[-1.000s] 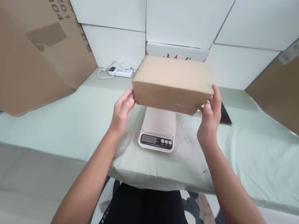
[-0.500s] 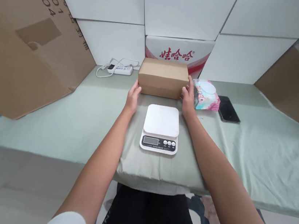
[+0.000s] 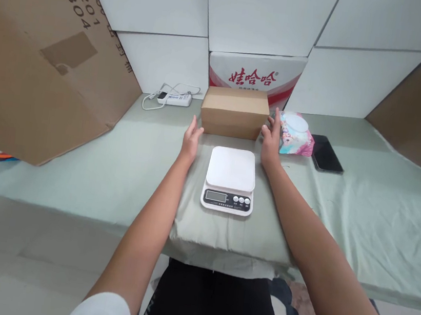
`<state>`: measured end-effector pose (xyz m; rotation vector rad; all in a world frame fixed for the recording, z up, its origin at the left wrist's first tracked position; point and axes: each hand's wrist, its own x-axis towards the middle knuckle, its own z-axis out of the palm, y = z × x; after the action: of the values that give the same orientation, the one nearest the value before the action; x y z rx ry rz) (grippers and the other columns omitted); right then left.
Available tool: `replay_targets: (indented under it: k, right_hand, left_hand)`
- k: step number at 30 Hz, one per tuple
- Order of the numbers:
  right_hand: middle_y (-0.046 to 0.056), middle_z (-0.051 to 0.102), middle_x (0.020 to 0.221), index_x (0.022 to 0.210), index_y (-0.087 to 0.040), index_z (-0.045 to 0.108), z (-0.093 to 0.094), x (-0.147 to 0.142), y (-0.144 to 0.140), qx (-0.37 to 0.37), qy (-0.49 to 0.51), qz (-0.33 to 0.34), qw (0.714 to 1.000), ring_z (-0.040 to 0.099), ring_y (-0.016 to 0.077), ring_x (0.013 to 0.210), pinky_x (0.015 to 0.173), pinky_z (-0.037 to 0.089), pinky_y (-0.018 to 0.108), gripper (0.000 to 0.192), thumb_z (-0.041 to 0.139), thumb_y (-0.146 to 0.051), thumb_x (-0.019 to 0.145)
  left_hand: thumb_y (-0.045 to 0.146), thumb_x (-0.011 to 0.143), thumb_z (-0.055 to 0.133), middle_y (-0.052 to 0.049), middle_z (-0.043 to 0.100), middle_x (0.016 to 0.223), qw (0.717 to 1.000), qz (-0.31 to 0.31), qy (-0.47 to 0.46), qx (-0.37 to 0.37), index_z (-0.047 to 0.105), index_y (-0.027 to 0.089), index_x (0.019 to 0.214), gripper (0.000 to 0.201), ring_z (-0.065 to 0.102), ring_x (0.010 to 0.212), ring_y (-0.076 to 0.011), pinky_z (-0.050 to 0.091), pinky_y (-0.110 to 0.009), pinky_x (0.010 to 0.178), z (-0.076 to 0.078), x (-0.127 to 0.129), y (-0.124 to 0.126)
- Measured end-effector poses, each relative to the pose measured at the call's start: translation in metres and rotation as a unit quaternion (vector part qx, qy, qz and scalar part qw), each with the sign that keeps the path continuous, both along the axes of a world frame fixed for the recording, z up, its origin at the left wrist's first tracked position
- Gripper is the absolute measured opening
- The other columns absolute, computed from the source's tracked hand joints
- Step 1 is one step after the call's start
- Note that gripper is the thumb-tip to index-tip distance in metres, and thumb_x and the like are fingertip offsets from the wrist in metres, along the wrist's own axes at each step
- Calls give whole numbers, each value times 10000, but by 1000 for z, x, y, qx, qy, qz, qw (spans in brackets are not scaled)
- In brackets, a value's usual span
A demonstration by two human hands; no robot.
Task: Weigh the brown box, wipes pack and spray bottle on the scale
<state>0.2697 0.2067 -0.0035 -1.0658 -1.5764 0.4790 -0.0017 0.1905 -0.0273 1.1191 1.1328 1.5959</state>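
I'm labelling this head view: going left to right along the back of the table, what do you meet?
Large cardboard sheet → power strip → left hand → small brown box → right hand → tissue pack → phone.

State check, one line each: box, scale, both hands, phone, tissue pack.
brown box: closed, resting on the cloth behind the scale, not on it.
scale: platform bare, display unreadable.
left hand: open, just off the box's left end, holding nothing.
right hand: open, at the box's right end; contact unclear.
phone: flat, screen dark.
tissue pack: lying flat beside the box.
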Motion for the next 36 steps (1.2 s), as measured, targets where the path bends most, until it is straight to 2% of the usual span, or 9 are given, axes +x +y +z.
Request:
replay_targets:
  k: [4, 9, 12, 15, 19, 23, 25, 29, 36]
  right_hand:
    - [99, 421, 1662, 1604, -282, 354, 9, 6, -23, 41, 49, -53, 997, 439, 253, 1547, 1244, 430, 497, 669, 441, -472, 969]
    - [118, 543, 1523, 1543, -305, 410, 38, 7, -45, 76, -37, -78, 993, 607, 277, 1379, 1097, 549, 494, 543, 407, -422, 1013]
    - [141, 566, 1469, 1524, -273, 445, 54, 12, -49, 82, -126, -145, 978, 585, 306, 1373, 1115, 517, 551, 525, 416, -390, 1013]
    - [196, 539, 1481, 1524, -205, 458, 59, 22, -48, 27, -235, -243, 941, 499, 362, 1430, 1174, 422, 617, 567, 478, -376, 983]
    - [234, 443, 1570, 1595, -223, 378, 55, 36, -45, -115, -312, -354, 874, 414, 456, 1462, 1175, 327, 684, 761, 620, -425, 902]
    - [244, 438, 1571, 1649, -286, 304, 58, 47, -40, -289, -290, -344, 845, 497, 493, 1367, 1107, 386, 649, 1014, 762, -493, 769]
    - [238, 442, 1573, 1649, -299, 323, 65, 51, -35, -326, -283, -331, 839, 482, 505, 1391, 1120, 373, 634, 1017, 757, -543, 763]
    - [249, 500, 1526, 1591, -275, 423, 79, 55, -18, -341, -275, -313, 843, 438, 514, 1442, 1144, 347, 651, 951, 753, -606, 763]
    - [210, 649, 1221, 1327, -217, 581, 76, 66, 8, -320, -212, -287, 878, 589, 444, 1232, 1064, 452, 682, 862, 929, -285, 542]
  left_hand:
    - [449, 908, 694, -52, 375, 1752, 999, 37, -3, 35, 521, 271, 1573, 710, 256, 1663, -264, 249, -425, 1357, 3, -2, -13]
    - [555, 884, 725, -112, 475, 1696, 995, 65, 1, 73, 595, 244, 1489, 693, 344, 1633, -303, 306, -450, 1338, 6, -2, -18]
    - [599, 892, 710, -109, 536, 1651, 992, 74, 12, 101, 643, 265, 1420, 629, 409, 1602, -317, 337, -469, 1325, 8, -1, -20]
    - [623, 898, 704, -118, 614, 1574, 988, 67, 33, 138, 687, 261, 1346, 576, 478, 1558, -336, 370, -492, 1308, 10, 2, -27]
    - [627, 895, 713, -112, 673, 1503, 985, 41, 51, 161, 704, 272, 1296, 535, 554, 1500, -330, 413, -500, 1281, 11, 9, -34]
    - [618, 900, 707, -134, 717, 1440, 986, 28, 51, 158, 696, 252, 1263, 515, 620, 1436, -334, 479, -504, 1224, 11, 14, -33]
    - [612, 900, 706, -136, 733, 1417, 986, 22, 54, 155, 689, 249, 1253, 506, 635, 1419, -335, 501, -502, 1199, 12, 16, -31]
    - [606, 888, 713, -129, 748, 1397, 987, 16, 56, 149, 686, 257, 1232, 491, 649, 1403, -328, 518, -492, 1178, 16, 22, -30]
    - [614, 916, 676, -137, 718, 1446, 987, 4, 72, 143, 670, 254, 1281, 513, 601, 1456, -334, 481, -495, 1207, 18, 23, -33]
